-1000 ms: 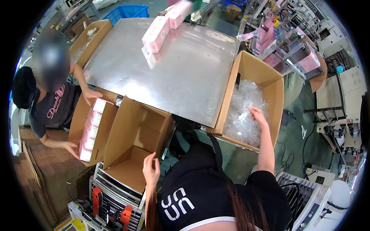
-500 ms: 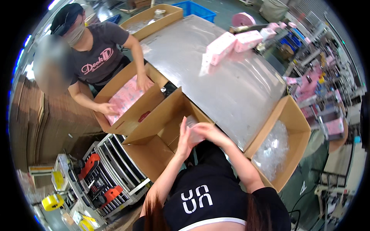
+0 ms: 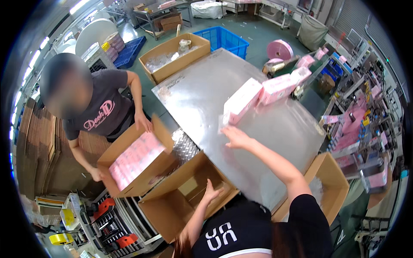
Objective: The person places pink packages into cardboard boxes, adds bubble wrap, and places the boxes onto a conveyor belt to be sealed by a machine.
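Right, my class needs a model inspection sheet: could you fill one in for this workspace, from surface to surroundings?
Surface: metal table, shiny, marked near its left corner.
Main things: pink packs in a row on the table; open cardboard box in front of the person.
Clutter: yellow tape roll at lower left; stacked flat cardboard at left.
Grips: left grip open, fingers spread over the box; right grip open beside the nearest pack, contact unclear.
Cables: nothing clearly seen.
Surroundings: co-worker at left, hands on another box; blue crate beyond the table; machinery at right.
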Demonstrator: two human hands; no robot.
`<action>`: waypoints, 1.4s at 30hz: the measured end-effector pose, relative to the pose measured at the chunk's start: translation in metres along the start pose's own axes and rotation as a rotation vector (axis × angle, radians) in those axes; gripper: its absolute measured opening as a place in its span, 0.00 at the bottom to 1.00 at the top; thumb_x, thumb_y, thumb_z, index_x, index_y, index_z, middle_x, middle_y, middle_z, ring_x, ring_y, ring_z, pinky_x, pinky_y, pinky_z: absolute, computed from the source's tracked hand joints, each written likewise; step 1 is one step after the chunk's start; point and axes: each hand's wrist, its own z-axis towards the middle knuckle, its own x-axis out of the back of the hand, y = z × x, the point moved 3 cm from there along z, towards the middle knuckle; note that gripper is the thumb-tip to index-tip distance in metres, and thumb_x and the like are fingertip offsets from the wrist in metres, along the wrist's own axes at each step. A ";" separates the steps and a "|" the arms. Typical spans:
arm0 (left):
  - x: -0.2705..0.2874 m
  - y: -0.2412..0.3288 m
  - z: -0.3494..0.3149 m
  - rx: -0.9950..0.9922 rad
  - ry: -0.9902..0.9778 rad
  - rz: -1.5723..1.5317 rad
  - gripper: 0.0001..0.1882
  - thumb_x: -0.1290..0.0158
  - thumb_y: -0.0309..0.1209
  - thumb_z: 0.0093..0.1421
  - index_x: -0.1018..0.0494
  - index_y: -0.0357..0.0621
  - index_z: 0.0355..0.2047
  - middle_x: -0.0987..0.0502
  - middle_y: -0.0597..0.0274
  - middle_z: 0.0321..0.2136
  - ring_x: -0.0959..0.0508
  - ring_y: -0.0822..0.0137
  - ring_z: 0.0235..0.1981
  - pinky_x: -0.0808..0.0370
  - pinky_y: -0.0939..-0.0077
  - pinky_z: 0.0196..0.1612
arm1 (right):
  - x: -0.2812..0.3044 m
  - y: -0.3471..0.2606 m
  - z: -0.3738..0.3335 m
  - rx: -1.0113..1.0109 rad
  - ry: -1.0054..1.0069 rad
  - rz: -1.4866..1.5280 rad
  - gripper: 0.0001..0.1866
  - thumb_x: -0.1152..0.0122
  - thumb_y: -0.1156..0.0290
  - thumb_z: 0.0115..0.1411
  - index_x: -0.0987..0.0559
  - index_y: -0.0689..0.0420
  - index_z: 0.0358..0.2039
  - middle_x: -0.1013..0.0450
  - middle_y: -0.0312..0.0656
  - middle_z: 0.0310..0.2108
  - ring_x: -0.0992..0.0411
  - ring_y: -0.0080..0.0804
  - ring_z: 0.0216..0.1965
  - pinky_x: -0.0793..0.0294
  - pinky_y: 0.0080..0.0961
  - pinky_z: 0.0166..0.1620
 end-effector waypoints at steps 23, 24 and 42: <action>0.066 0.290 0.050 -0.378 0.612 0.699 0.45 0.41 0.53 0.50 0.42 0.56 0.66 0.39 0.33 0.57 0.32 0.36 0.55 0.28 0.50 0.51 | 0.131 0.259 0.033 -0.293 0.107 -0.626 0.19 0.37 0.65 0.50 0.24 0.49 0.45 0.27 0.42 0.46 0.34 0.41 0.57 0.38 0.51 0.57; 0.067 0.289 0.053 -0.378 0.625 0.687 0.44 0.41 0.54 0.50 0.42 0.56 0.66 0.39 0.33 0.58 0.32 0.36 0.55 0.27 0.50 0.51 | 0.111 0.239 0.034 -0.212 -0.034 -0.600 0.16 0.39 0.66 0.51 0.23 0.49 0.43 0.26 0.41 0.44 0.32 0.42 0.55 0.37 0.50 0.56; 0.072 0.294 0.040 -0.223 0.704 0.607 0.53 0.38 0.62 0.45 0.45 0.52 0.67 0.42 0.31 0.59 0.35 0.37 0.58 0.31 0.52 0.56 | 0.151 0.312 0.044 -0.342 0.502 -0.331 0.27 0.47 0.44 0.61 0.23 0.49 0.53 0.41 0.47 0.65 0.49 0.45 0.68 0.56 0.68 0.64</action>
